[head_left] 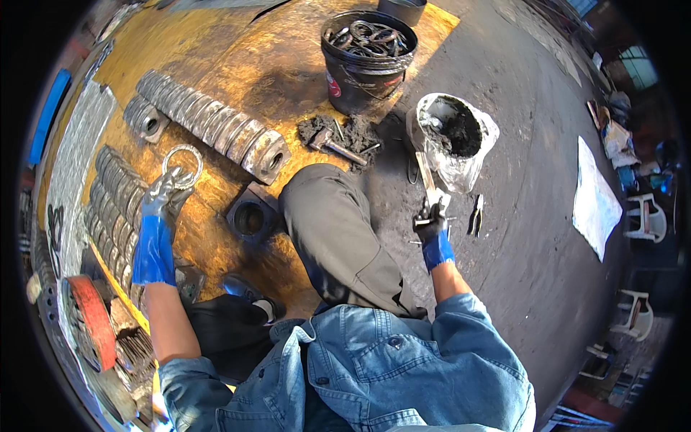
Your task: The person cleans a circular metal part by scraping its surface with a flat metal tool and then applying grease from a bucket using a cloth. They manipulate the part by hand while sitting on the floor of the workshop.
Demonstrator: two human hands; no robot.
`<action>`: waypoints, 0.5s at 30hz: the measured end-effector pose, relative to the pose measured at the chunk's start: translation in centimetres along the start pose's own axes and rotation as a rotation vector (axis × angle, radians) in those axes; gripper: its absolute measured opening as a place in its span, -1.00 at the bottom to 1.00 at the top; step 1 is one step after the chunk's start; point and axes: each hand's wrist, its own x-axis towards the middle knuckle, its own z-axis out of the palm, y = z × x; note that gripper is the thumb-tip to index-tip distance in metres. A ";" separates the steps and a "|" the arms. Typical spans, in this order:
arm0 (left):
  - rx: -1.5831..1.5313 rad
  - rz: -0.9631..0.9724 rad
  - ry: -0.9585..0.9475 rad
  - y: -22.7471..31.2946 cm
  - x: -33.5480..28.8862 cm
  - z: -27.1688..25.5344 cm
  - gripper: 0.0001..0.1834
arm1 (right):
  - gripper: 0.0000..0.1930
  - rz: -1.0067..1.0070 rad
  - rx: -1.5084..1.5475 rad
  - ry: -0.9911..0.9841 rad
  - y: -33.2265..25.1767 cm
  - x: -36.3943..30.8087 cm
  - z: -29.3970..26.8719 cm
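My left hand [168, 194], in a blue and dark dirty glove, pinches a metal ring [199, 167] and holds it up beside a row of ribbed metal blocks [216, 126]. My right hand [432, 222], gloved the same way, is closed around the near end of a flat wood-coloured stick [425, 173]. The stick's far end reaches the side of a white plastic bag [461, 176] with dark grease inside. Small shiny metal pieces show at my right fingers; I cannot tell whether they are held. Pliers [476, 214] lie just right of that hand.
A black bucket [363, 79] full of dark rings stands at the far side. A hammer [342, 149] lies by a dark greasy heap. Near my left knee is a block with a round hole [250, 218]. More ribbed blocks [119, 187] line the left; a white sheet [596, 198] lies right.
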 end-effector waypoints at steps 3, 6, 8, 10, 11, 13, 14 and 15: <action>0.001 -0.014 0.015 0.8 0.2 0.6 -0.66 | -0.74 0.071 -0.003 0.051 -0.3 -0.2 1.3; -0.075 0.018 -0.028 0.7 0.2 -0.7 -0.70 | -0.68 0.005 -0.140 -0.132 -1.0 0.8 7.7; -0.053 -0.034 -0.007 1.5 -0.1 0.2 -0.67 | -0.64 -0.029 -0.295 -0.373 -3.4 2.6 14.6; -0.082 0.021 -0.057 1.8 -0.8 -1.6 -0.65 | -0.67 -0.172 -0.505 -0.436 -1.1 -3.8 27.4; -0.107 0.094 -0.134 1.1 -0.3 -2.2 -0.65 | -0.63 -0.278 -0.647 -0.532 -1.1 -6.5 32.3; -0.144 0.119 -0.087 2.7 -1.3 -2.4 -0.73 | -0.55 -0.340 -0.956 -0.705 0.1 -3.7 36.8; -0.208 0.070 -0.118 2.2 -0.4 -2.5 -0.74 | -0.54 -0.558 -1.272 -0.871 0.7 -5.5 40.3; -0.258 0.032 -0.140 2.2 0.1 -3.5 -0.76 | -0.54 -0.450 -1.153 -1.025 2.7 -7.5 43.3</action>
